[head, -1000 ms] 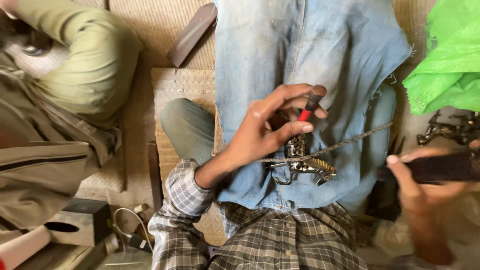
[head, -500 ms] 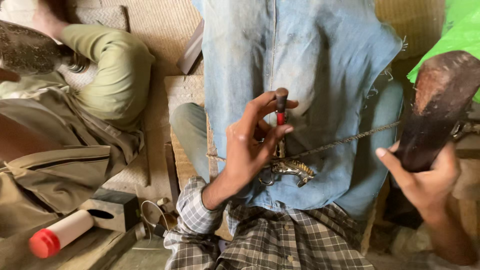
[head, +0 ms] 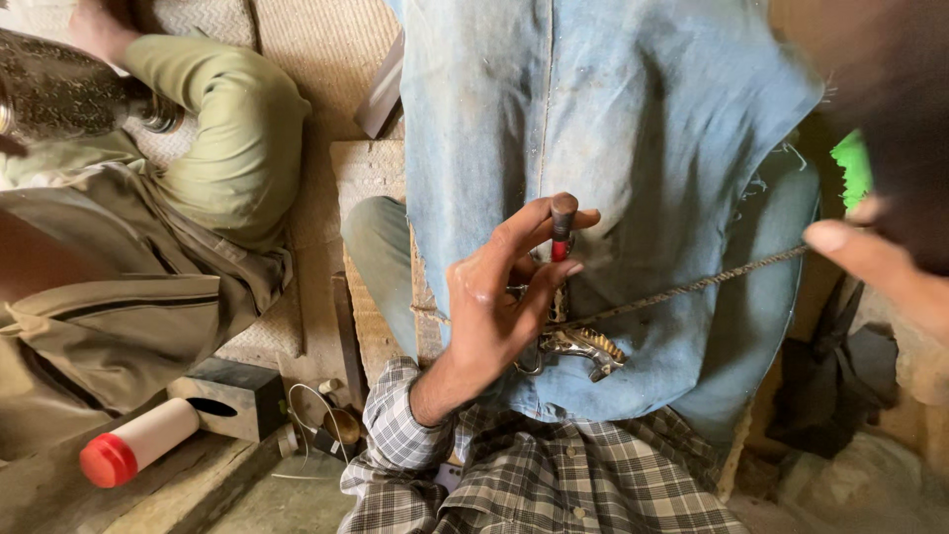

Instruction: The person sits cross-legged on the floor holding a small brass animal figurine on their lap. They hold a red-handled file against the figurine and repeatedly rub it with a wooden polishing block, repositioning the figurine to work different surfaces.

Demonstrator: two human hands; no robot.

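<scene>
L hand [head: 494, 307]: pinching a small punch-type tool [head: 562, 225] w/ a red band, thumb + first two fingers, held upright over the lap.
Tool tip: pointing down at an ornate metal piece [head: 583, 348], which sits on the blue denim cloth [head: 593, 129] draped over the knees, just below the hand. Can't see the actual contact pt, the fingers hide it.
R hand [head: 870, 262]: at the frame's right edge, blurry. One finger sticks out, but can't tell if it's closed on anything bc smth big and dark blocks that corner.
Twisted wire [head: 692, 287]: runs from the metal piece out toward the R hand, looks taut.
Doing it well, imo: keep the tool dead vertical, grip low near the tip so it doesn't skid, keep the wire tight so the piece doesn't spin on soft cloth.
Risk: fingertips v close to the top end, easy to get clipped.
Nearby: another person in an olive sleeve [head: 227, 138] on the left, white bottle w/ red cap [head: 138, 445] by the bench.
</scene>
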